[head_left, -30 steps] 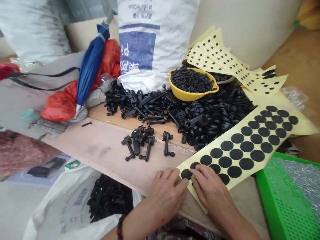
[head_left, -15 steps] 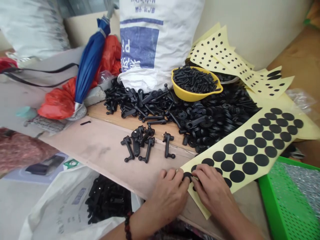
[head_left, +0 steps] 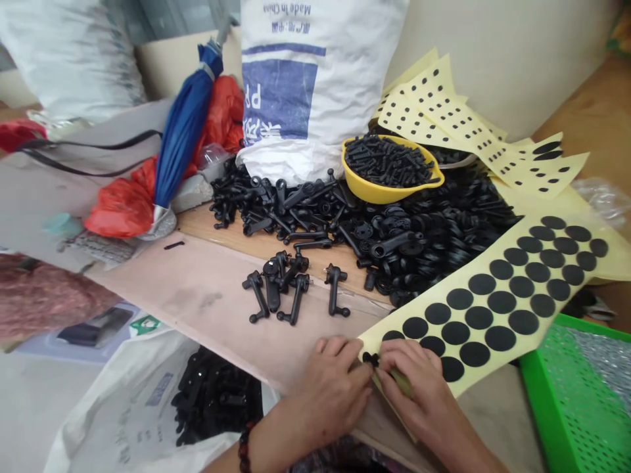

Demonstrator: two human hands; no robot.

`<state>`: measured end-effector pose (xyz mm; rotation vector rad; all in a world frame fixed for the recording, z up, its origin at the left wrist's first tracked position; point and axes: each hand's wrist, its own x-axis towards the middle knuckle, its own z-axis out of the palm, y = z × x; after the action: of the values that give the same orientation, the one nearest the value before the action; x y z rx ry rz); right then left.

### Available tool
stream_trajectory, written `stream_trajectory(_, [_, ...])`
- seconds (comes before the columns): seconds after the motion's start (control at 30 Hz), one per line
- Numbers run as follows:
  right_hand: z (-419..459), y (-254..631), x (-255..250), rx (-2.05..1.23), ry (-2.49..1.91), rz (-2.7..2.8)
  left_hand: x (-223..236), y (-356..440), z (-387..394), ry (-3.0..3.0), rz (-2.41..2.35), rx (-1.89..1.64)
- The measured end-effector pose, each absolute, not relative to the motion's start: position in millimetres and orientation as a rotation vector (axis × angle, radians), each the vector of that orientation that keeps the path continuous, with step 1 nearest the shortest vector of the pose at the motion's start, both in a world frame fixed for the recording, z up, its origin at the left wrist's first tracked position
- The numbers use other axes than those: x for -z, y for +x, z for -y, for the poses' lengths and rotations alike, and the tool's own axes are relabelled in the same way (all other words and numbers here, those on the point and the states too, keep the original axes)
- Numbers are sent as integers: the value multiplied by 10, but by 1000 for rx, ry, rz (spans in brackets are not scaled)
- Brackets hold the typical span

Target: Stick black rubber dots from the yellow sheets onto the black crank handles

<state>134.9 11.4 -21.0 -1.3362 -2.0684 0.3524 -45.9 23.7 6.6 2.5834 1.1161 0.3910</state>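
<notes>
White woven sack [head_left: 300, 98] looms over a plywood workbench [head_left: 197, 289], with a folded blue umbrella [head_left: 185, 131] and a red plastic bag [head_left: 123, 203] at its left and a green perforated tray [head_left: 557, 387] at the lower right. A white plastic bag [head_left: 123, 407] of black parts sits below the bench edge. A heap of black moulded parts [head_left: 434, 223] spreads across the board, a yellow bowl [head_left: 359, 187] of black screws perched on it, and five crank-shaped black plastic handles [head_left: 296, 299] lie apart on the bare wood.

At the near edge, a yellow backing sheet [head_left: 490, 359] printed with rows of black rubber dots runs out from the heap, its end curling up between the person's hands. The left hand [head_left: 330, 387] rests with fingers pressed together beside that end; whether it grips anything, the view does not settle. The right hand [head_left: 414, 394] curls inward, its fingertips pinching a black rubber dot [head_left: 371, 359] at the sheet's corner.

Each dot looks light, thin and soft, likely tacky underneath, so it seems best taken by its rim. The backing appears limp and easily creased.
</notes>
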Motion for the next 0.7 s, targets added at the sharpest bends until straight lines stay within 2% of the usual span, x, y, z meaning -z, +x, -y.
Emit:
stream_trajectory(0.17, [-116, 1338, 242, -344, -1339, 2100, -182, -606, -565, 2338, -1319, -686])
stream_trajectory(0.37, [-70, 1366, 149, -257, -1287, 2155, -275, -389, -1003, 2231, -1623, -358])
stream_trajectory(0.53, [45, 1342, 188, -197, -1266, 2179, -243, -307, -1196, 2049, -1638, -424])
stream_trajectory(0.6, [60, 1359, 199, -297, -1263, 2164, -249, -349, -1233, 1963, -1582, -485])
stream_trajectory(0.7, [30, 1447, 161, -636, -1293, 2006, -274, -402, -1186, 1809, -1458, -526])
